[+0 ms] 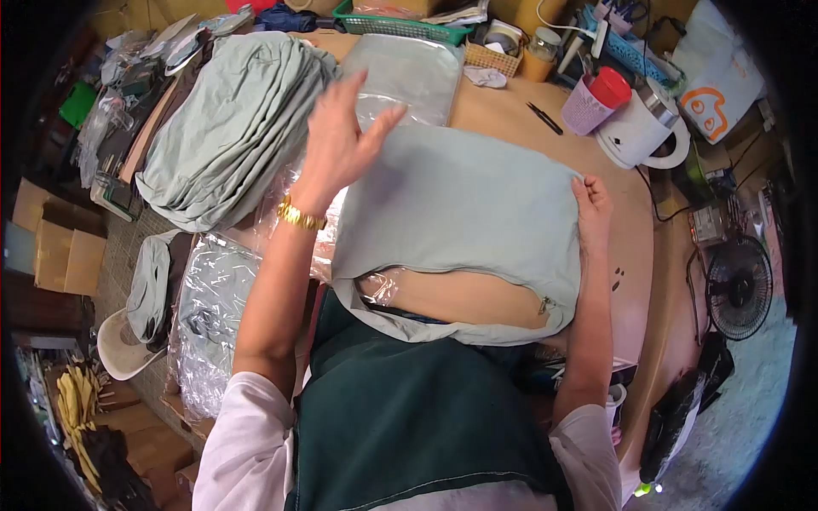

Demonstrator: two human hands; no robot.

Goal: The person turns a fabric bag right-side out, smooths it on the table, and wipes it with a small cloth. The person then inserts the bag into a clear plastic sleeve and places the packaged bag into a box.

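A pale grey-green fabric cover (460,204) lies on the table before me, its zipped opening facing my body. Through that opening shows a brown surface (469,294); I cannot tell if it is the tabletop or something inside. My left hand (345,132), with a gold watch (302,215) on the wrist, is raised above the cover's far left corner, fingers spread and holding nothing. At the far right corner, my right hand (592,204) pinches the cover's edge between thumb and fingers. A zipper pull (547,304) hangs at the opening's right end.
Left of me rises a stack of similar folded covers (239,128). Clear plastic bags (405,72) lie beyond the cover, and a wrapped bundle (213,298) sits lower left. A pink cup (588,104), white kettle (635,132) and black fan (740,285) stand right.
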